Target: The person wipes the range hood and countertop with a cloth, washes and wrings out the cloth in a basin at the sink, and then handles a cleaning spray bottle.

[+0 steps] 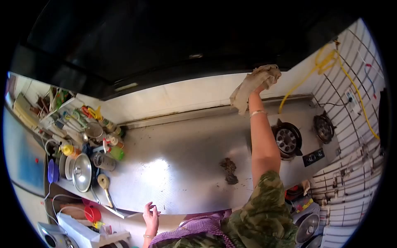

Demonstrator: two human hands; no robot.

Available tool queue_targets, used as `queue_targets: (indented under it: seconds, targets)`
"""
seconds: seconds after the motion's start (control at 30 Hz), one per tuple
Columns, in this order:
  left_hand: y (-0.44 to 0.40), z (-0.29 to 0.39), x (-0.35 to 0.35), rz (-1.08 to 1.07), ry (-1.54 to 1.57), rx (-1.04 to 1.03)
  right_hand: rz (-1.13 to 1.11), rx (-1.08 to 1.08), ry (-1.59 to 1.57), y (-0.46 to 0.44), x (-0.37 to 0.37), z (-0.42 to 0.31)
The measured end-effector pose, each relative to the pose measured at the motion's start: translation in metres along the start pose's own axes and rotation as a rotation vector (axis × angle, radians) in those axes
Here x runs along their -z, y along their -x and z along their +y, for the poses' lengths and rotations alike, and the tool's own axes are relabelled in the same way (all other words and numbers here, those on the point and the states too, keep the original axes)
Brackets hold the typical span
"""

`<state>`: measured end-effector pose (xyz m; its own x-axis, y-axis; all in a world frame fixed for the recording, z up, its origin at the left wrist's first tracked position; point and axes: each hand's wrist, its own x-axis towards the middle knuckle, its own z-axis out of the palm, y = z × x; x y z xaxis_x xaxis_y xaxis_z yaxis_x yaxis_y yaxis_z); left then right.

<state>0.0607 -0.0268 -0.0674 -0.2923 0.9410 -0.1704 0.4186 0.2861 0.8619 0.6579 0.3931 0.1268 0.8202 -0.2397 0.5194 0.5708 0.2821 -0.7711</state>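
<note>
My right hand (259, 87) is raised at the back of the counter, its fingers closed on a crumpled beige cloth (244, 91). The cloth is bunched over the hand and covers most of the fingers. It lies in front of the white back wall (173, 98), by the lower edge of the black range hood (165, 49); whether it touches either I cannot tell. Low in front of the steel counter (136, 173), my left hand (151, 215) hangs with loosely bent, parted fingers and nothing in them. A brown, matted scrubber-like clump (228, 170) rests on the counter between both hands.
Two gas burners (287, 139) sit on the right, with a yellow hose (298, 85) behind. Bottles, including a green spray bottle (117, 154), a metal lid (82, 172) and a wooden-headed brush or ladle (104, 182) crowd the left end. A blue cabinet (25, 144) stands beyond.
</note>
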Motion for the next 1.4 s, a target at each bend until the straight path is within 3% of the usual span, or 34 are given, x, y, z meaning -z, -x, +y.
queue_targets:
  seconds: [0.17, 0.3, 0.4, 0.53, 0.67, 0.8, 0.83, 0.9, 1.0, 1.13, 1.23, 1.4]
  targets:
    - [0.002, 0.000, 0.008, 0.013, 0.011, 0.017, -0.206, -0.193, 0.113, 0.132, -0.007, -0.019]
    - [-0.002, -0.002, 0.017, -0.008, 0.052, 0.009, -0.519, -0.366, 0.100, 0.259, -0.012, -0.079]
    - [-0.004, -0.004, 0.034, 0.033, 0.109, 0.006, -0.791, -0.547, -0.078, 0.353, -0.008, -0.143]
    - [-0.003, -0.023, 0.064, 0.111, 0.177, 0.012, -1.195, -1.020, -0.498, 0.453, 0.017, -0.220]
    - [-0.006, -0.043, 0.103, 0.175, 0.408, 0.170, -1.557, -1.362, -0.631, 0.510, 0.077, -0.251]
    - [-0.032, -0.031, 0.139, 0.130, 0.646, 0.051, -1.872, -1.473, -0.512, 0.524, 0.171, -0.254]
    - [-0.040, -0.029, 0.145, 0.097, 0.738, -0.012, -1.932, -1.507, -0.463, 0.526, 0.200, -0.250]
    - [-0.057, -0.028, 0.148, 0.024, 1.015, 0.079, -2.026, -1.576, -0.365, 0.531, 0.259, -0.242]
    - [-0.075, -0.041, 0.142, -0.285, 1.461, 0.234, -2.122, -1.688, -0.236, 0.533, 0.337, -0.231]
    - [-0.086, -0.041, 0.109, -0.141, 1.267, 0.300, -2.175, -1.690, -0.138, 0.516, 0.370, -0.211]
    - [-0.094, -0.021, 0.090, -0.014, 1.189, 0.173, -2.186, -1.573, -0.082, 0.483, 0.357, -0.185]
    - [-0.109, 0.023, 0.071, -0.100, 1.109, 0.165, -2.179, -1.272, 0.074, 0.411, 0.320, -0.131]
